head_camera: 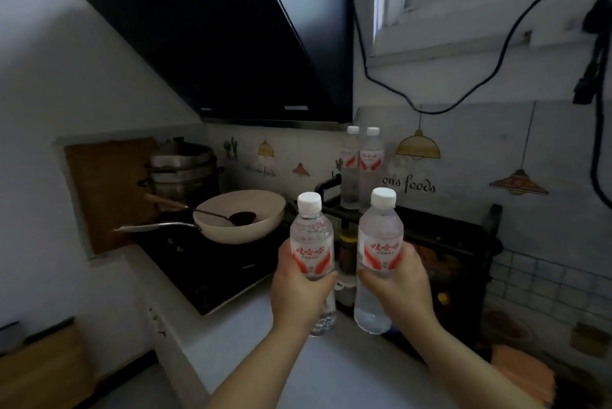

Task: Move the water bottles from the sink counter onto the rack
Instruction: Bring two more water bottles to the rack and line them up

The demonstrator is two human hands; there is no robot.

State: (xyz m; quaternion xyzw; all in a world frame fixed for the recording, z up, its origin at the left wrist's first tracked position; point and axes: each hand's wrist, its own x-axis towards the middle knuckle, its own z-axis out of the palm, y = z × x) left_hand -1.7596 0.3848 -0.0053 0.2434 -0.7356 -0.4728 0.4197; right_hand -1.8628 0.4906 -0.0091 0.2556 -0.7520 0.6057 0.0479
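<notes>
My left hand (pixel 298 289) grips a clear water bottle (pixel 311 236) with a white cap and red label, held upright above the counter. My right hand (pixel 397 283) grips a second, matching bottle (pixel 381 236), also upright. Both are raised in front of a black rack (pixel 440 230) that stands against the tiled wall. Two more bottles stand side by side on the rack's top at its left end, one (pixel 350 170) slightly behind the other (pixel 372 163).
A white pan (pixel 245 216) with a dark ladle sits on the black stove (pixel 212 269) to the left, stacked steel pots (pixel 182 170) behind it. A range hood (pixel 231 38) hangs above. Jars sit on the rack's lower shelves. A black cable (pixel 490 74) droops along the wall.
</notes>
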